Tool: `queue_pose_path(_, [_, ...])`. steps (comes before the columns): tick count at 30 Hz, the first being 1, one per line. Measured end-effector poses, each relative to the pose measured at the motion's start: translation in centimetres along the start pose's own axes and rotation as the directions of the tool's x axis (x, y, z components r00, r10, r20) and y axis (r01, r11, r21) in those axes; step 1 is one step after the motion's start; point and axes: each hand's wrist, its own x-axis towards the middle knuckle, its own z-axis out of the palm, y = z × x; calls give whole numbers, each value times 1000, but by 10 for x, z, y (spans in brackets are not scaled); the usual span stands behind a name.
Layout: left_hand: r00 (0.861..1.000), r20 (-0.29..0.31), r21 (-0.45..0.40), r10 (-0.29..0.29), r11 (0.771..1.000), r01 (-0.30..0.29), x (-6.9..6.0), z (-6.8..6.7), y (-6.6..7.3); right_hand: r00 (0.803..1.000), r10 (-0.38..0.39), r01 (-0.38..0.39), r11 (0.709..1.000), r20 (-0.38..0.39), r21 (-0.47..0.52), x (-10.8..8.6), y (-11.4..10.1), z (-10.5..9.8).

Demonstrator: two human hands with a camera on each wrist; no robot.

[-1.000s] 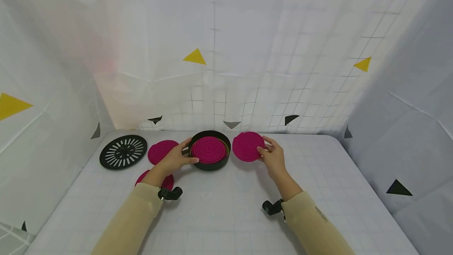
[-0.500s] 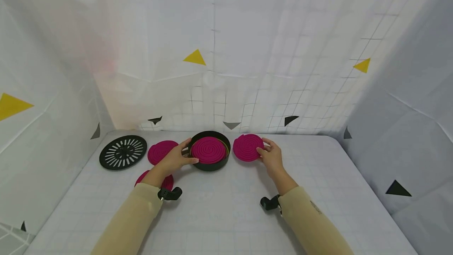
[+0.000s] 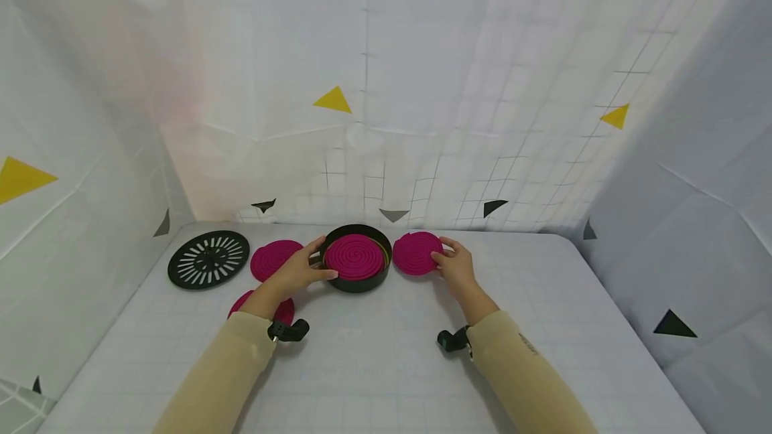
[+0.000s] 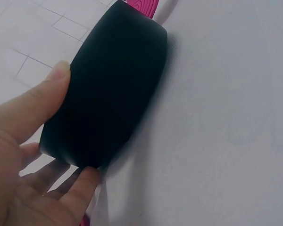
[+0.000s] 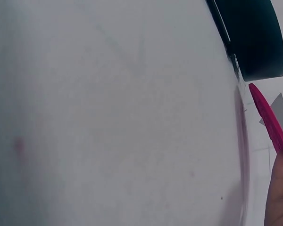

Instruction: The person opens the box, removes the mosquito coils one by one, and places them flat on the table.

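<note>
In the head view, a black round holder (image 3: 362, 285) with a low wall stands at the back middle of the table. A magenta spiral coaster (image 3: 354, 256) lies inside it, with a yellowish edge showing beside the coaster. My left hand (image 3: 298, 269) grips the holder's left side; the left wrist view shows the thumb on the dark wall (image 4: 108, 80) and fingers at its lower end. Just right of the holder, my right hand (image 3: 458, 266) pinches a second magenta spiral coaster (image 3: 416, 253) by its right edge. In the right wrist view this coaster (image 5: 269, 115) appears edge-on above the table.
A black slotted disc (image 3: 209, 260) lies at the table's back left. Between it and the holder is a magenta coaster (image 3: 273, 258); another magenta coaster (image 3: 285, 311) is partly hidden under my left forearm. White sheets with yellow and black triangles enclose the table.
My right hand has moved left and slightly down with its coaster, bringing it closer to the holder. The left hand and the holder have stayed in place.
</note>
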Motion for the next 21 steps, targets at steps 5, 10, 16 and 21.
queue_pose_path(5, [1000, -1, -4, -1, 1000, 1, 1, 0, -2, 999, 40, -40, 999, -7, 14, 1, 0, -2])
queue_pose_path(10, [1000, -2, -4, 0, 1000, 0, 0, 0, -1, 999, 54, -53, 999, -8, 12, 4, 1, -3])
queue_pose_path(16, [1000, 3, -14, 4, 1000, -4, 1, 0, -2, 998, 59, -59, 998, -9, 28, 8, 5, -5])
queue_pose_path(21, [1000, 0, -12, 6, 1000, -6, 1, -1, -3, 997, 80, -80, 996, 4, 24, 10, 7, -7])
